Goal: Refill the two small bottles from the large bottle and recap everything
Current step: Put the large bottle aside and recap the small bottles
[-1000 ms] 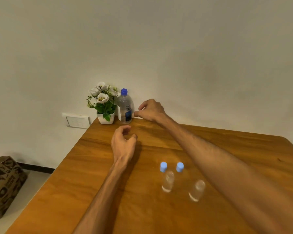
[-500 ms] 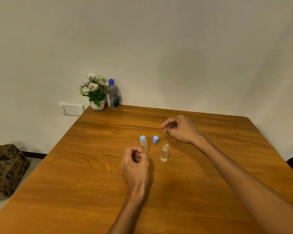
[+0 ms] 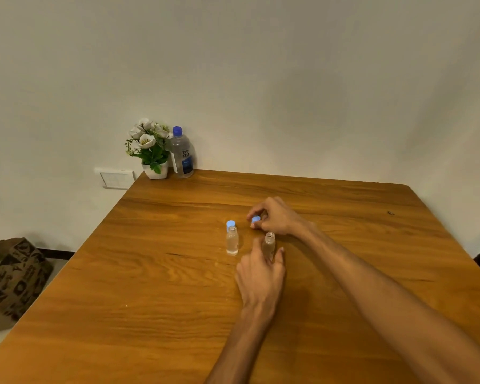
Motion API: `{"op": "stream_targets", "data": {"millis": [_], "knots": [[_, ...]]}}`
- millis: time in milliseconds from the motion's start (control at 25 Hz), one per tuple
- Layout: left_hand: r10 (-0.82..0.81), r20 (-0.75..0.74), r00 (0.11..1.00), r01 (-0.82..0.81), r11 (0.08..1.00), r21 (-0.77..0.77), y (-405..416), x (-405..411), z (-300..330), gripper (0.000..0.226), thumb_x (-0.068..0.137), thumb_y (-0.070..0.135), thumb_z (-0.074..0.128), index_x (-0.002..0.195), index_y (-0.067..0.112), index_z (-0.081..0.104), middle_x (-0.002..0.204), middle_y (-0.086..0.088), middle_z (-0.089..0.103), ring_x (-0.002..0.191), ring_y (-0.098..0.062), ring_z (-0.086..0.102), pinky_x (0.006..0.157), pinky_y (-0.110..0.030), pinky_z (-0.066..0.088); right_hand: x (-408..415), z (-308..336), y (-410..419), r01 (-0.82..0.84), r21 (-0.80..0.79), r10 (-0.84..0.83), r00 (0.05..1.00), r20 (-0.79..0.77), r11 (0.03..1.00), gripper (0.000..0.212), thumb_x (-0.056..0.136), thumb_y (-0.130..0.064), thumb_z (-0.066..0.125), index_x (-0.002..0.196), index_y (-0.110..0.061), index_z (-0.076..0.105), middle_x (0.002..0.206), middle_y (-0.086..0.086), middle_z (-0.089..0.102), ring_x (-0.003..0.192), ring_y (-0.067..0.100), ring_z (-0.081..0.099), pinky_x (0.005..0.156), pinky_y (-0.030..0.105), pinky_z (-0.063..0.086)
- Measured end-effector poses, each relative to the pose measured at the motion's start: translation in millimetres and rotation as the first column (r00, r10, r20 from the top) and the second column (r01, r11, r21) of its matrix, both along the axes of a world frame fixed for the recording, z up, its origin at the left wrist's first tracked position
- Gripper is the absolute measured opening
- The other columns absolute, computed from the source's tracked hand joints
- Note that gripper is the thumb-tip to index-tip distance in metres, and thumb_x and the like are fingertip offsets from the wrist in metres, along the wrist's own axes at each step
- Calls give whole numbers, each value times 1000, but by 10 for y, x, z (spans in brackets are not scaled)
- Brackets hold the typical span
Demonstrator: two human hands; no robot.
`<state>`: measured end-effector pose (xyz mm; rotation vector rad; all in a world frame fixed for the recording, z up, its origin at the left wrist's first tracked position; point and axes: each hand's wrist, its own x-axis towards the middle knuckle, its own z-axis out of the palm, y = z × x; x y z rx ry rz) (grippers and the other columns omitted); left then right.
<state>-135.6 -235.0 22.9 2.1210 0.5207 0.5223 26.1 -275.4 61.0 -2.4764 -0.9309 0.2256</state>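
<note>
While right hand (image 3: 275, 217) pinches blue cap (image 3: 256, 219), left hand (image 3: 261, 275) apparently grips uncapped small bottle (image 3: 269, 242), mid-table (image 3: 178, 273).

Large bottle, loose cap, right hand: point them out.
Large bottle (image 3: 182, 159): head view, label.
Loose cap (image 3: 230, 224): head view, top.
Right hand (image 3: 275, 217): head view, knuckles.

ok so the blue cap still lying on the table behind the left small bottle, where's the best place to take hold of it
Pinch the loose blue cap across its round side wall, coming down from above and slightly from the far side. It is short and sits flat on the table, and the open small bottle stands right in front of it, so a low approach from the near side would likely knock the bottle.
</note>
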Motion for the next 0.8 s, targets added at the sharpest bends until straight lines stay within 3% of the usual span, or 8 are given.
{"op": "stream_targets", "data": {"millis": [120, 240, 400, 520, 640, 800], "knots": [[33, 76, 997, -33, 999, 2, 45, 41, -67, 35, 99, 43, 66, 128, 24, 68, 85, -3, 75, 77, -23, 69, 69, -39, 54, -164, 269, -366, 180, 247, -178, 984, -34, 952, 33, 77, -16, 88, 109, -22, 79, 105, -5, 78, 79, 1, 71, 78, 24, 59], [-1, 168, 986, -3, 1000, 29, 44, -7, -118, 41, 97, 44, 69, 131, 21, 69, 96, -2, 72, 83, -20, 65, 69, -38, 52, -544, 610, -829, 149, 307, -123, 987, -102, 940, 30, 79, -15, 88, 106, -24, 80, 98, -12, 78, 78, -1, 72, 74, 19, 57], [-97, 181, 979, 73, 988, 134, 9, -69, -167, 33, 92, 46, 74, 116, 24, 73, 92, 5, 50, 71, -13, 48, 58, -34, 46, -962, 784, -1036, 22, 143, -16, 999, -39, 989, 33, 84, -13, 84, 113, -28, 79, 104, -15, 78, 86, -2, 73, 78, 23, 62], [-171, 164, 971, 144, 976, 163, -37, -154, -199, 30, 91, 50, 73, 106, 23, 72, 95, 8, 50, 70, -14, 53, 54, -36, 49, -1096, 728, -1046, -79, -55, 84, 991, 106, 995, 36, 87, -14, 79, 120, -28, 76, 112, -12, 77, 93, -3, 71, 84, 22, 61], [-242, 183, 953, 213, 963, 168, -43, -196, -228, 33, 93, 49, 71, 114, 24, 75, 96, 9, 50, 72, -12, 52, 54, -25, 40, -1191, 727, -1011, -163, -271, 222, 954, 200, 949, 33, 92, -21, 74, 125, -24, 71, 115, -8, 76, 100, 1, 68, 88, 20, 56], [-317, 157, 935, 316, 948, 37, 23, -149, -257, 30, 91, 47, 73, 108, 23, 72, 94, 11, 50, 78, -6, 49, 63, -28, 42, -1171, 815, -839, -253, -457, 392, 888, 241, 853, 30, 95, -29, 69, 123, -19, 71, 108, -4, 75, 92, 6, 69, 83, 21, 56]]}}
